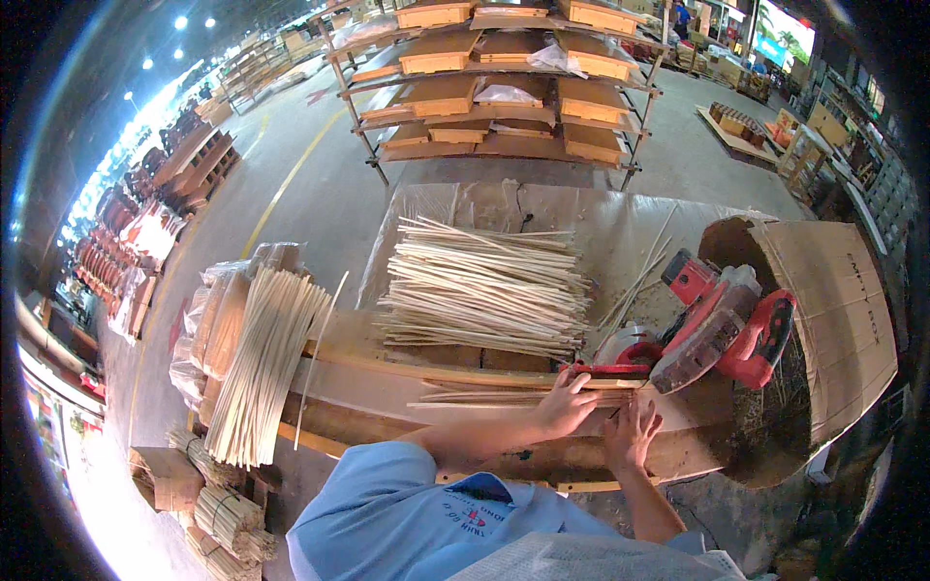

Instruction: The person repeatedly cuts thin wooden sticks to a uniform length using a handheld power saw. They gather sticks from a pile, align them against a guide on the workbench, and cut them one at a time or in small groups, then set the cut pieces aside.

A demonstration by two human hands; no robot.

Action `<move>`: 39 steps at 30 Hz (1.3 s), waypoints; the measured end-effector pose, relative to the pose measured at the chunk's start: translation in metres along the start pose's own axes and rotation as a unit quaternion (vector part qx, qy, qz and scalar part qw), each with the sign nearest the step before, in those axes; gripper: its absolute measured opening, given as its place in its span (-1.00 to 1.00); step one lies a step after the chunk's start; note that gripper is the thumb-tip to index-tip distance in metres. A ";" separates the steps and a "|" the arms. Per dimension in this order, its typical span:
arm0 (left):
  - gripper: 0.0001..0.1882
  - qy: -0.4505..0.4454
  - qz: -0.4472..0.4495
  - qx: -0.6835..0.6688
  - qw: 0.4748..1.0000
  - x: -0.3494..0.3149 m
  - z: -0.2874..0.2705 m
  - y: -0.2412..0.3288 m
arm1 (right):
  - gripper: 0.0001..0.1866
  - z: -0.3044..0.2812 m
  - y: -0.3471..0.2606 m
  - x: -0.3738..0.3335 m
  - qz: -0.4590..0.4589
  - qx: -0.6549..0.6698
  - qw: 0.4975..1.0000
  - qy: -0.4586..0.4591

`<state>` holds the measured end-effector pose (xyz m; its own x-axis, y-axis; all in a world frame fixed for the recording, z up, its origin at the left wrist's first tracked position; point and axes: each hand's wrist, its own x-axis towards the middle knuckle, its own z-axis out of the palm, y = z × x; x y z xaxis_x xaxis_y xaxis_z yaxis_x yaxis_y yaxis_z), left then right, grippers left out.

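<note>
Cardboard box (838, 300) at the right, big, mouth facing the saw, sawdust and scraps inside. Smaller cardboard box (172, 476) at near left, next to tied stick bundles (230, 520); can't make out its contents. Clear plastic wrap (186, 363) at the left encloses tan pieces, with a thick sheaf of pale sticks (263, 373) leaning beside it. Far side: rack (635, 145) loaded with shallow wooden boxes (434, 94), some with plastic in or on them.

Thin sticks (475, 398) in work: small bunch lying left to right on the near part of the desk (363, 385), right ends by the hands, just near of the wooden rail (426, 368). Left hand (562, 409) is over the bunch, fingers bent and partly apart, tips toward the rail. Right hand (632, 441) sits at the right end of the bunch, fingers spread; can't tell if either is clamped on sticks.

Red saw (712, 324) just far and right of the hands. Large stick pile (484, 290) across the desk, far of the rail.
</note>
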<state>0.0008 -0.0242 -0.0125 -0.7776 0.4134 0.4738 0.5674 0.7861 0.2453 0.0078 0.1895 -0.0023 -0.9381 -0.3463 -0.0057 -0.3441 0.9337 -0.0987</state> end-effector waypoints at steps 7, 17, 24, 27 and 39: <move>-0.71 -0.018 0.004 0.011 1.000 -0.007 0.001 0.007 | -0.31 -0.004 -0.004 -0.005 0.024 0.012 0.999 0.021; -0.71 0.025 0.011 0.006 1.000 0.006 -0.005 0.005 | -0.36 0.003 -0.002 0.002 0.038 0.060 0.993 0.095; -0.70 -0.034 0.021 0.010 0.999 0.009 -0.006 0.003 | -0.35 -0.001 -0.007 -0.002 0.040 0.058 0.990 0.122; -0.69 -0.054 0.019 0.009 0.998 0.012 -0.006 0.005 | -0.34 0.001 -0.005 -0.005 0.041 0.059 0.987 0.142; -0.72 -0.064 0.005 0.021 0.998 0.019 -0.018 0.015 | -0.37 -0.004 0.000 -0.004 0.028 0.074 0.989 0.128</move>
<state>-0.0006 -0.0127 0.0150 -0.8012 0.4752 0.3636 0.5663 0.7986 0.2041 0.0117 0.1915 0.0021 -0.9413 -0.2426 0.2350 -0.2995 0.9210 -0.2491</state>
